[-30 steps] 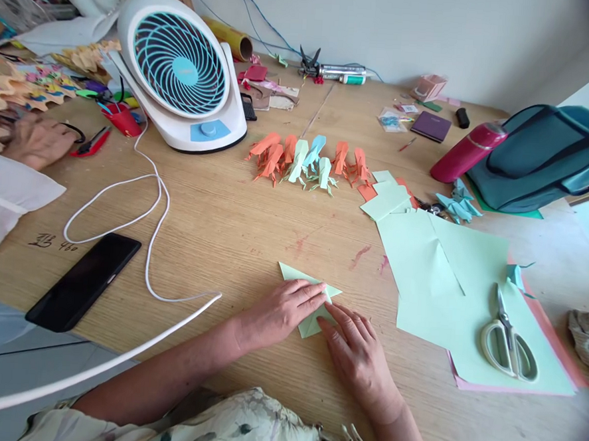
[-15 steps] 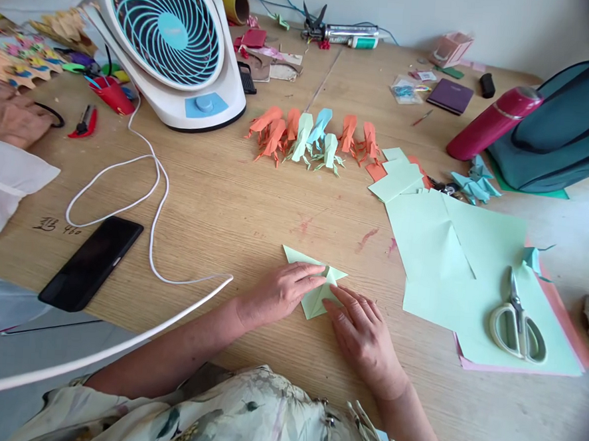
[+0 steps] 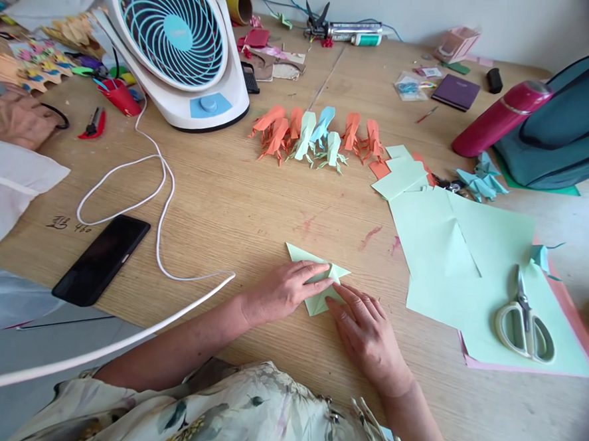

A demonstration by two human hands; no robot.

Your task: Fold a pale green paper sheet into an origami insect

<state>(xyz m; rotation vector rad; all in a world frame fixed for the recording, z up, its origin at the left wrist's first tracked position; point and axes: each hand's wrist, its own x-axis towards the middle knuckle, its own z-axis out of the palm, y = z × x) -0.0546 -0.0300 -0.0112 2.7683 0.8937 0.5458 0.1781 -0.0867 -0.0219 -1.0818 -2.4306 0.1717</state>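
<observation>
A small pale green sheet of origami paper (image 3: 317,307), folded with a pointed triangular top, lies on the table before me. My left hand (image 3: 277,289) rests on it from the left, fingers stretched flat across the middle. From the right, my right hand (image 3: 365,331) touches its edge with the fingertips. Its fingers are extended and slightly bent, with the thumb apart below the index finger. Both hands are open and partly hide the folds. Beyond them stands a group of folded paper figures (image 3: 307,135) in orange, pale green and blue.
Scissors (image 3: 523,314) lie on large green sheets (image 3: 442,256) at right, near blue folded figures (image 3: 482,179). A pink flask (image 3: 503,118) leans by a teal bag (image 3: 564,130). At left are a phone (image 3: 101,260), a white cable (image 3: 161,239) and a fan (image 3: 201,108).
The whole view has shifted slightly, so things sit a little further right. Both hands stay on the folded paper, with the right fingertips shifted slightly along its edge.
</observation>
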